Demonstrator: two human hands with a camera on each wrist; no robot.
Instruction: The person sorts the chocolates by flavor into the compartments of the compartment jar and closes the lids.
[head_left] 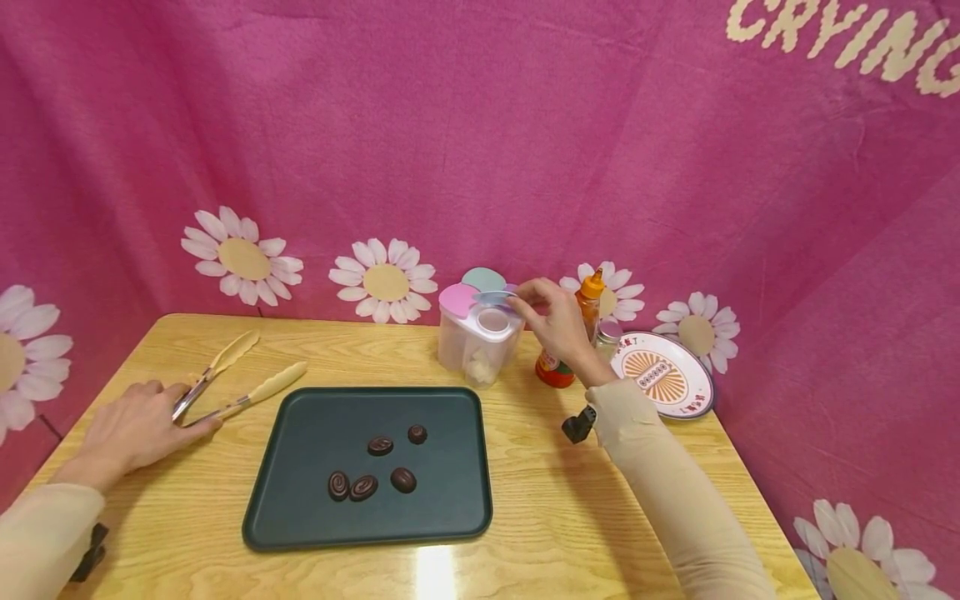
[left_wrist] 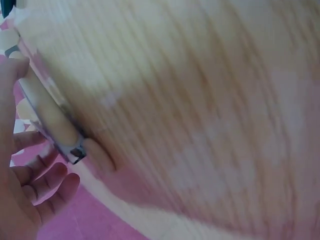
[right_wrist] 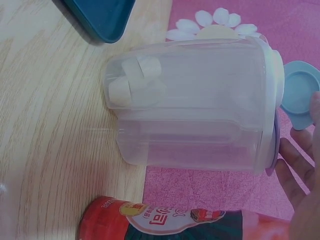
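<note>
Right hand (head_left: 558,321) reaching to back of pale wooden worktop (head_left: 570,517), grip narrowed to a pinch on pale blue flip lid (head_left: 495,297) of clear plastic compartmented container (head_left: 480,342); lid hinging up off its round opening, probably to reach white lumps (right_wrist: 137,80) inside. Container standing upright, long axis vertical, opening facing up, just behind dark green tray (head_left: 300,492) carrying five chocolate pieces (head_left: 380,445). Orange-capped sauce bottle (head_left: 588,300) standing just beside, partly hidden behind hand. Left hand (head_left: 135,429) resting fingers relaxed on handle end of cream-tipped metal tongs (head_left: 236,379), tips splaying away toward back wall.
</note>
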